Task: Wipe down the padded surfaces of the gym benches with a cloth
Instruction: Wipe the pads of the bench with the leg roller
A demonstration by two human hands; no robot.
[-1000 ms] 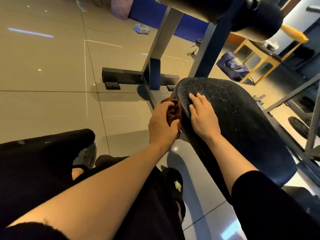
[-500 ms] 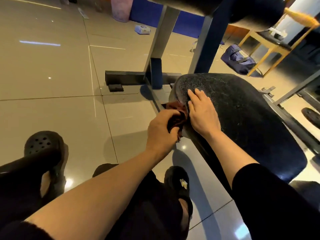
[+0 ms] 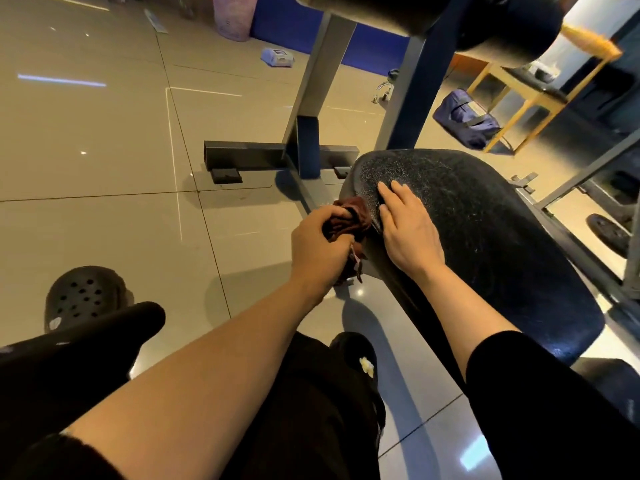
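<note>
**Cloth at the pad's near edge**

Containers: a dark blue duffel bag (image 3: pixel 465 121) on the floor at 2 o'clock, beside the legs of a yellow-framed stool (image 3: pixel 526 95); bag looks closed, contents not visible. A pink bin (image 3: pixel 232 15) at 12 o'clock is cut off by the top edge; can't see inside. A small pale box-like item (image 3: pixel 277 57) lies on the tiles near it; can't make out what it is.

Task thing: dark reddish-brown cloth (image 3: pixel 348 221), bunched, pressed against the left rim of the black seat pad (image 3: pixel 485 244). My left hand (image 3: pixel 320 249) is clenched round the cloth, knuckles up, a loose end hanging below the fist. My right hand (image 3: pixel 408 230) lies flat on the pad top, fingers straight and together, pointing to 11 o'clock, grasping nothing. Cloth sits just at 9 o'clock of the right hand, touching or nearly touching its thumb side. The pad surface is speckled grey near the fingertips.

Hard to see: a second black pad (image 3: pixel 433 19) overhead at 12–1 o'clock is blurred and cropped. Weight plate (image 3: pixel 607 233) at 3 o'clock is partly behind frame bars. My black clog (image 3: pixel 81 296) shows at 8 o'clock, half hidden by my knee.
</note>
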